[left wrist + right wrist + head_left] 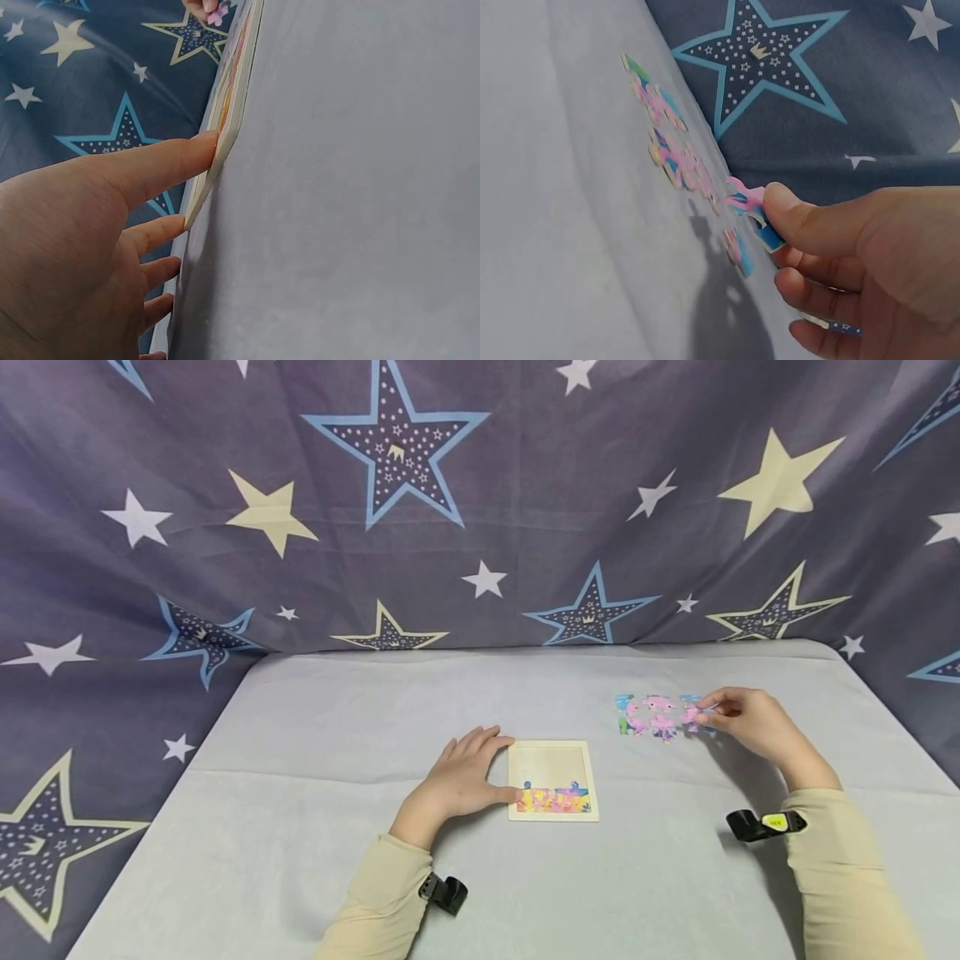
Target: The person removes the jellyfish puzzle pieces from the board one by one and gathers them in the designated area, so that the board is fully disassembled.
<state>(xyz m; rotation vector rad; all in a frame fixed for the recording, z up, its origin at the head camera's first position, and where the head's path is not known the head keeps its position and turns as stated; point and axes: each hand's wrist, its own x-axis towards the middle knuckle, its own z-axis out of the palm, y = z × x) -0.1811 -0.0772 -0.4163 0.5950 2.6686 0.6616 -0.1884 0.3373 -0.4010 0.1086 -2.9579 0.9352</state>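
Right hand, pink-and-blue puzzle piece

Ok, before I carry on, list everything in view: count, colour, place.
puzzle tray: one, pale cream, mid-table
fitted puzzle pieces: number unclear, multicoloured, near edge inside the tray
loose puzzle pieces: several, mostly pink and blue, beyond the tray to its right
held puzzle piece: one, pink and blue, in the right hand
tablecloth: one, light grey, under everything
star-print curtain: dark, blue, yellow and white stars, behind the table
wrist devices: two, black, one per wrist
sleeves: two, beige, forearms
left hand: one, bare, touching the tray's left side
right hand: one, bare, pinching the held piece
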